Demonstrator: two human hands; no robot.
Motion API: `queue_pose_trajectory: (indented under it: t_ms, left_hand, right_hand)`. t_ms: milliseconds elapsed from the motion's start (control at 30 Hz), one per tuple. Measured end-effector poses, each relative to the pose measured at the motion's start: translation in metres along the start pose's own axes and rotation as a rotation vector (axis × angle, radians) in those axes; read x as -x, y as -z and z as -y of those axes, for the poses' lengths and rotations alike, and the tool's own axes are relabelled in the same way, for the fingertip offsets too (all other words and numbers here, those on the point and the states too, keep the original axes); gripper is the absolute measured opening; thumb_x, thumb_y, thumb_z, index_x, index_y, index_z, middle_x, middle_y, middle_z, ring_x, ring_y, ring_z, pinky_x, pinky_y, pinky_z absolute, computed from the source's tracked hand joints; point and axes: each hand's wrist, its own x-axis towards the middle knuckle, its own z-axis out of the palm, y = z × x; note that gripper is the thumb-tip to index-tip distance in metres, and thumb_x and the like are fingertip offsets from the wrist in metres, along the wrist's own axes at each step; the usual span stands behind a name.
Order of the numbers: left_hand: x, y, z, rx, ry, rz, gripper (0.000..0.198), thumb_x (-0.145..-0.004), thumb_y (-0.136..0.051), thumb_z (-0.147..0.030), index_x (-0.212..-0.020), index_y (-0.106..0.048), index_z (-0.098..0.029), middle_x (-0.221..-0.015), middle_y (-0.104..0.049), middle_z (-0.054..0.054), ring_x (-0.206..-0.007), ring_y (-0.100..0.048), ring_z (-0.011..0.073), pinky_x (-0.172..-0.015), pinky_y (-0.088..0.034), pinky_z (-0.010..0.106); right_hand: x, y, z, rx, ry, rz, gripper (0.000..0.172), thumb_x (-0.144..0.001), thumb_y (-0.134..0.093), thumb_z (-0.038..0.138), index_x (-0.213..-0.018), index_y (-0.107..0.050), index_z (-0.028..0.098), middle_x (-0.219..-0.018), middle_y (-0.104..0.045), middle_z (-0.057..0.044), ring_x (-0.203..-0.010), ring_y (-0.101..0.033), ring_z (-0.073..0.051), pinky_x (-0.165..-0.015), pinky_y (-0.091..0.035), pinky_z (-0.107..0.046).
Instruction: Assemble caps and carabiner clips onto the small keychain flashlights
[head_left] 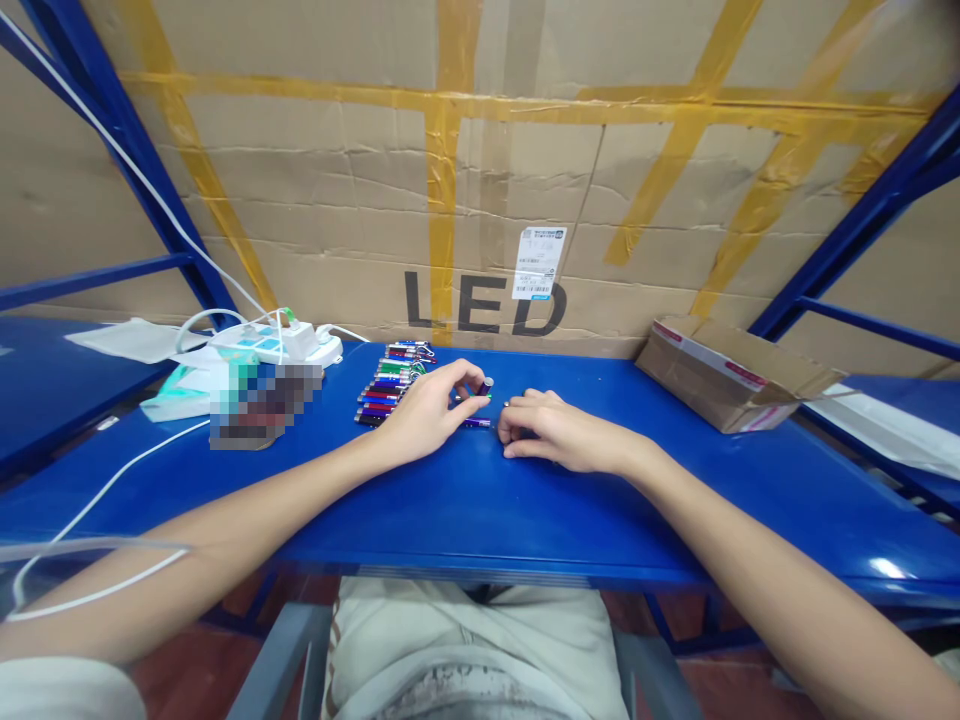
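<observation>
My left hand (431, 412) is over the blue table, thumb and fingers curled around a short dark purple cylinder (486, 385) whose round silvery end faces up. Below those fingertips, a slim purple pen-like tube (477, 423) lies on the table. My right hand (551, 430) rests just right of that tube, its fingers bent inward and closed; whatever they may hold is hidden. Beside my left hand lies a row of several slim pen-like tubes (377, 400) in red, blue, green and black, with silvery ends. My left hand partly covers them.
A white power strip (319, 347) with cables stands at the back left, near a green-and-white packet (199, 385) and a blurred-out object (262, 408). An open cardboard box (720, 385) sits at the back right. Behind the table (480, 510) rises a taped cardboard wall (337, 220).
</observation>
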Motion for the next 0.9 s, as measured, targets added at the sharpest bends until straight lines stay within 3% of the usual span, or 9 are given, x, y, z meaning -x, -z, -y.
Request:
queue_pose_trajectory:
  t_ms: [267, 467, 900]
  left_hand:
    - [0.0, 0.0, 0.002, -0.006, -0.016, -0.003, 0.016, -0.103, -0.069, -0.036, -0.112, -0.065, -0.023, -0.109, -0.076, 0.004, -0.091, -0.07, 0.0203, -0.08, -0.055, 0.034]
    - [0.0, -0.001, 0.001, -0.01, -0.014, 0.002, 0.016, -0.103, -0.069, -0.035, -0.113, -0.065, -0.023, -0.109, -0.075, 0.003, -0.092, -0.07, 0.0202, -0.08, -0.054, 0.033]
    - [0.0, -0.001, 0.002, -0.01, -0.025, 0.008, 0.017, -0.103, -0.069, -0.037, -0.113, -0.065, -0.024, -0.11, -0.075, 0.003, -0.093, -0.071, 0.0209, -0.086, -0.055, 0.035]
  right_hand:
    - [0.0, 0.003, 0.004, -0.014, 0.024, 0.019, 0.01, -0.107, -0.062, 0.027, -0.102, -0.069, 0.022, -0.106, -0.076, -0.007, -0.102, -0.055, -0.028, -0.093, -0.036, -0.041]
    - [-0.003, 0.0, 0.007, -0.024, -0.021, 0.032, 0.008, -0.096, -0.065, 0.014, -0.094, -0.066, 0.021, -0.096, -0.074, -0.004, -0.096, -0.055, -0.025, -0.094, -0.037, -0.04]
    - [-0.006, -0.006, 0.011, 0.015, -0.056, 0.008, 0.015, -0.093, -0.069, 0.018, -0.083, -0.058, 0.021, -0.086, -0.07, -0.004, -0.09, -0.055, -0.025, -0.097, -0.04, -0.044]
